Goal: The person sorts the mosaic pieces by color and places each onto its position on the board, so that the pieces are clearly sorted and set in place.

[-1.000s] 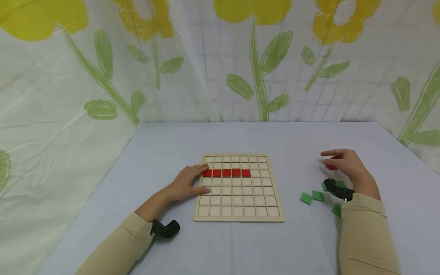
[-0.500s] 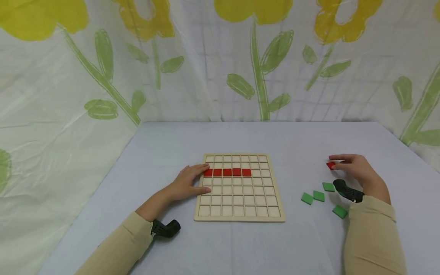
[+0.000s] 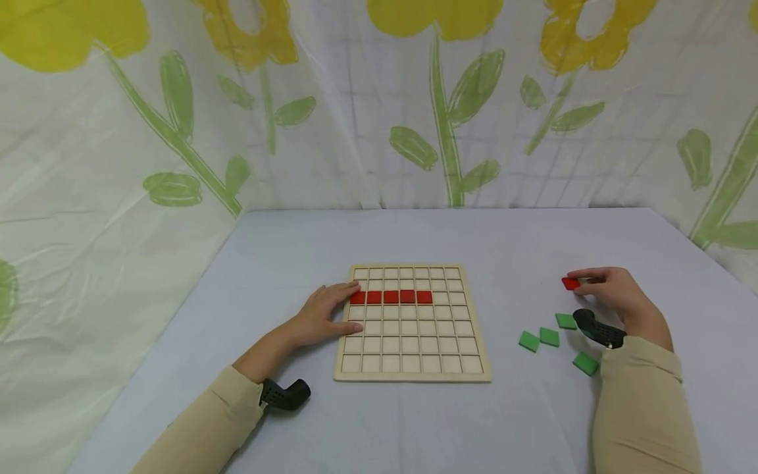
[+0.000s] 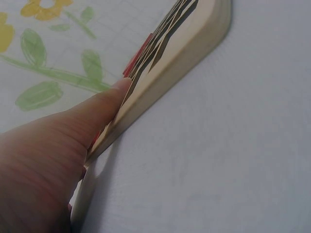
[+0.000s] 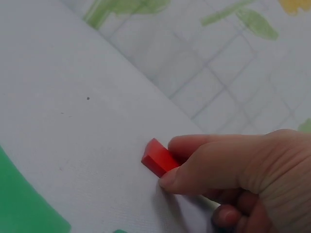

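Fingers and thumb of the left hand [image 3: 318, 316] are spread apart, tips on the wooden grid board [image 3: 391, 344], while the right hand [image 3: 620, 294] is pinching. Board's got five red tiles [image 3: 391, 297] in a row, four green tiles [image 3: 549, 337] lie right of it, then one pinched red tile [image 5: 159, 159] just past those.

Passage runs along the far edge of the counter [image 3: 426, 237], behind the board [image 3: 411, 327]; toward the right edge, green tiles [image 3: 549, 337] obstruct.

The pale table [image 3: 503, 401] carries 1 gridded board [image 3: 410, 327] and 4 green tiles [image 3: 549, 337].
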A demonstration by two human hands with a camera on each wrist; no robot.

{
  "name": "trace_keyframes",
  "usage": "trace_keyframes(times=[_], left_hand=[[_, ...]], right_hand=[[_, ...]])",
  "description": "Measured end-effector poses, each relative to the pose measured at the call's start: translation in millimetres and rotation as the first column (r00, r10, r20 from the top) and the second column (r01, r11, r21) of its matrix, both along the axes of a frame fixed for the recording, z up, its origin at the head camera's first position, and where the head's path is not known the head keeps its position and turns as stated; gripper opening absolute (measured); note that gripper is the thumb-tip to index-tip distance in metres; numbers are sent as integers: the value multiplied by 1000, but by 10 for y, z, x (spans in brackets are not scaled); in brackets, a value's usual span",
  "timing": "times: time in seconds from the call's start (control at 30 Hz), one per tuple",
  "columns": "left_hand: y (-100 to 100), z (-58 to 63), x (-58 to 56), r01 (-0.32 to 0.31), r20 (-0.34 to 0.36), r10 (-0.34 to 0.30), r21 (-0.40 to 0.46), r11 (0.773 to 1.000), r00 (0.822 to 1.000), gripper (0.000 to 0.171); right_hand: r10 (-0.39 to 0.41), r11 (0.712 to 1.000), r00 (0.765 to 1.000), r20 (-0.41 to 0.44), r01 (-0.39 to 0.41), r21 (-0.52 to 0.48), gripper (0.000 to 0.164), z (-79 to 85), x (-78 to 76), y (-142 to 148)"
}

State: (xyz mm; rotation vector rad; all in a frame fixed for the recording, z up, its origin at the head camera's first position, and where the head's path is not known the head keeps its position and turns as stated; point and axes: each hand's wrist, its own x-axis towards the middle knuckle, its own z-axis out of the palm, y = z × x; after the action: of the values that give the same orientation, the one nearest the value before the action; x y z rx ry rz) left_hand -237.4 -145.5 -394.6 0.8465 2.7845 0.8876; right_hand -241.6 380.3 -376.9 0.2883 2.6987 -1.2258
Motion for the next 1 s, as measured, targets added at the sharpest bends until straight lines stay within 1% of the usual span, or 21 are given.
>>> trace_keyframes(times=[0.4,0.5,0.73,0.87,1.0], left_hand=[[3,33,19,2,2,-2,6,1000,1000,77],[7,33,21,1,1,-1,4,1000,1000,77],[8,41,29,-1,6,1,8,1000,1000,77],[4,34,24,0,2,0,4,1000,1000,77],[2,20,17,0,0,0,3,1000,1000,77]], right_hand=[[-51,998,999,-4,51,40,60,6,-20,-18],[-51,998,999,-4,52,40,61,7,-16,-14],[-80,996,997,7,80,30,64,17,1,-25],[-83,995,997,-2,83,53,65,36,16,-37],[-69,994,998,-14,70,81,65,44,22,-47]])
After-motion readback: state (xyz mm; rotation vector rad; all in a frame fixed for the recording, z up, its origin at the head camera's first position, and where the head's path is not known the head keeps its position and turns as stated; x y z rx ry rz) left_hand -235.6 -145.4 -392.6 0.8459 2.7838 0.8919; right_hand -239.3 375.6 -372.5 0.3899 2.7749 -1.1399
